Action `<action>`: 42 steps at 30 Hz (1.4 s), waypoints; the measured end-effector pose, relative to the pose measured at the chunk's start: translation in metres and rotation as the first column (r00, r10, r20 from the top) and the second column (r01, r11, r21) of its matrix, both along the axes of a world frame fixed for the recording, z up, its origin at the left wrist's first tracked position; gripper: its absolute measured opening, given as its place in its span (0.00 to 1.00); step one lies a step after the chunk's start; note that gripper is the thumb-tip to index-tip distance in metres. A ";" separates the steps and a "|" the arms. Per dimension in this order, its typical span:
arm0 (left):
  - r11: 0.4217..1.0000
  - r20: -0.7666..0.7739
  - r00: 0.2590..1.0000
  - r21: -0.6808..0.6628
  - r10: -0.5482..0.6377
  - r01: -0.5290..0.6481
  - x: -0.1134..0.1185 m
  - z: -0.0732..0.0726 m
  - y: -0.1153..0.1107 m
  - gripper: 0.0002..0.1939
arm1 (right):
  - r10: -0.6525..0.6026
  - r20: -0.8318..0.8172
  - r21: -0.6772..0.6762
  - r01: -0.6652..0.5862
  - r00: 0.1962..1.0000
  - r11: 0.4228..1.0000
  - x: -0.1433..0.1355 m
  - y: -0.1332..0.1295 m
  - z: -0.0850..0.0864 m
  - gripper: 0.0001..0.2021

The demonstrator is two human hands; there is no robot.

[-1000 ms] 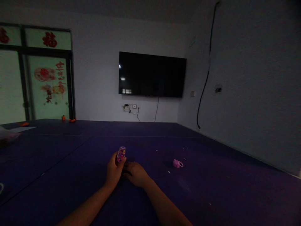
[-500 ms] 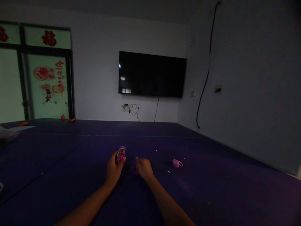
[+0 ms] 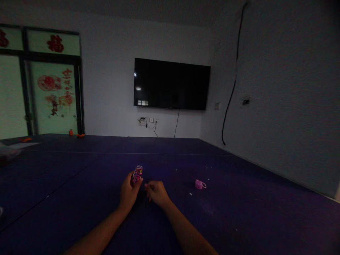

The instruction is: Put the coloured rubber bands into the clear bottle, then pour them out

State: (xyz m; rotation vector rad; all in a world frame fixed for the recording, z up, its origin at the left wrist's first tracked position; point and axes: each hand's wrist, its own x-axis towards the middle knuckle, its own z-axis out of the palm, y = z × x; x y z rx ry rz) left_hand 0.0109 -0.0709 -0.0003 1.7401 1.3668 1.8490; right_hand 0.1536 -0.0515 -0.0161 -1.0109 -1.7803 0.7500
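A small clear container (image 3: 137, 173) with pink and multicoloured contents stands upright in my left hand (image 3: 128, 189), whose fingers and thumb wrap round its lower part. Just to the right, my right hand (image 3: 157, 192) is held low over the dark blue surface, its fingers bent together towards the left hand. Anything between those fingertips is too small and dark to make out. A pink cap with a loop (image 3: 198, 184) lies on the surface to the right of my right hand.
Small white scraps (image 3: 190, 194) lie near the pink cap. A blurred pale plastic item (image 3: 9, 152) is at the far left, with orange objects (image 3: 80, 135) along the back edge. Beyond are a wall-mounted television (image 3: 172, 85) and a hanging black cable (image 3: 233, 85).
My right hand has moved left, closer to my left hand. The small items seen beside its fingertips on the surface no longer show. My left hand and the container have hardly moved.
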 end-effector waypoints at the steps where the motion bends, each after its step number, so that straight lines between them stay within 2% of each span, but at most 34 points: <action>1: 1.000 -0.004 1.000 -0.003 0.005 -0.005 0.000 0.000 0.000 0.24 | 0.018 -0.065 -0.040 -0.021 0.998 0.999 -0.002 0.001 -0.002 0.26; 4: 1.000 -0.014 1.000 -0.015 0.015 -0.016 0.000 -0.001 0.002 0.24 | 0.034 -0.219 -0.076 -0.052 0.975 0.996 -0.005 0.006 -0.005 0.31; 7: 1.000 -0.021 1.000 -0.020 0.022 -0.023 -0.001 -0.002 0.003 0.25 | 0.062 -0.337 -0.116 -0.107 0.939 0.987 -0.004 0.010 -0.007 0.32; 12: 1.000 -0.019 1.000 -0.028 0.000 -0.001 -0.002 -0.002 0.004 0.25 | 0.163 -0.333 -0.149 -0.223 0.929 0.963 -0.009 0.014 -0.015 0.31; 16: 1.000 -0.005 1.000 -0.019 0.000 0.000 -0.001 -0.002 0.004 0.26 | 0.143 -0.314 -0.076 -0.175 0.939 0.982 -0.009 0.017 -0.017 0.29; 19: 1.000 -0.015 1.000 -0.017 0.009 -0.009 0.000 -0.001 0.002 0.25 | 0.033 -0.277 0.012 -0.031 0.960 0.999 -0.004 0.017 -0.013 0.24; 21: 1.000 -0.018 1.000 -0.017 0.005 -0.005 0.000 0.001 0.000 0.24 | -0.069 -0.197 0.095 0.089 0.978 0.992 0.002 0.015 -0.009 0.18; 23: 1.000 -0.017 1.000 -0.013 0.003 -0.003 0.001 0.002 -0.002 0.24 | -0.131 -0.043 0.155 0.136 0.990 0.978 0.008 0.012 -0.007 0.13; 26: 1.000 -0.021 1.000 -0.008 0.004 -0.004 0.002 0.003 -0.003 0.24 | -0.128 0.253 0.183 0.082 0.959 0.980 0.016 0.009 -0.004 0.17; 28: 1.000 -0.022 1.000 -0.009 0.009 -0.009 0.002 0.003 -0.003 0.24 | -0.083 0.385 0.184 0.012 0.919 0.983 0.018 0.008 -0.002 0.17; 32: 1.000 -0.024 0.999 -0.006 0.021 -0.021 0.002 0.001 -0.001 0.24 | -0.060 0.519 0.217 -0.063 0.853 0.974 0.013 0.006 0.006 0.13; 37: 1.000 -0.029 1.000 -0.013 -0.005 0.004 0.001 0.000 0.000 0.25 | -0.128 0.687 0.231 -0.049 0.715 0.972 0.001 -0.001 0.012 0.13; 42: 1.000 -0.035 0.999 -0.022 -0.003 0.003 0.001 0.001 0.000 0.25 | -0.175 0.709 0.238 0.002 0.684 0.971 -0.006 -0.004 0.012 0.16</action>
